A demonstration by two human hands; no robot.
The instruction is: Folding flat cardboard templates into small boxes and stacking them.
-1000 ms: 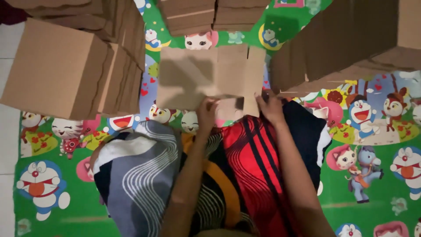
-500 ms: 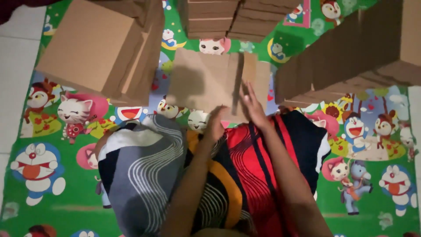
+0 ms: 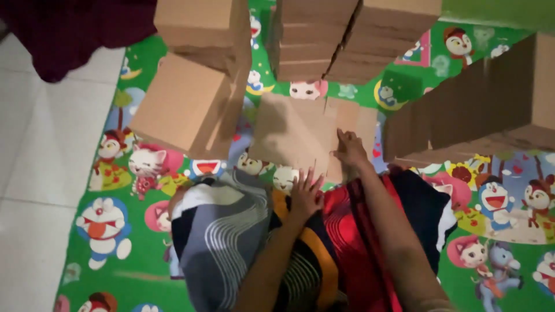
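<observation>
Since half a second ago the left hand (image 3: 305, 195) has dropped back from the flat brown cardboard sheet (image 3: 295, 134) and now rests on the lap with its fingers spread and holding nothing, while the right hand (image 3: 348, 149) has slid forward onto the sheet. That sheet, an unfolded box blank, lies flat on the green cartoon-printed floor mat (image 3: 104, 242) just in front of the knees, and the right hand presses down on it near its right side, fingers curled against the surface, most likely to keep the board from sliding or to flatten a crease; whether it pinches a flap I cannot tell. The sheet's near edge sits just beyond the lap, which is covered by a patterned cloth in grey, orange, black and red (image 3: 231, 242). Around the sheet the room is tight: a made-up brown cardboard box (image 3: 182, 107) stands just beside its left edge, a stack of flattened brown cardboard (image 3: 315, 40) rises behind its far edge, and a long dark-brown pile of cardboard (image 3: 468, 110) closes in on the right, near the right forearm. Open mat shows mainly to the left of the knees and at the lower right, and white floor tiles (image 3: 34, 162) lie beyond the mat's left border.
</observation>
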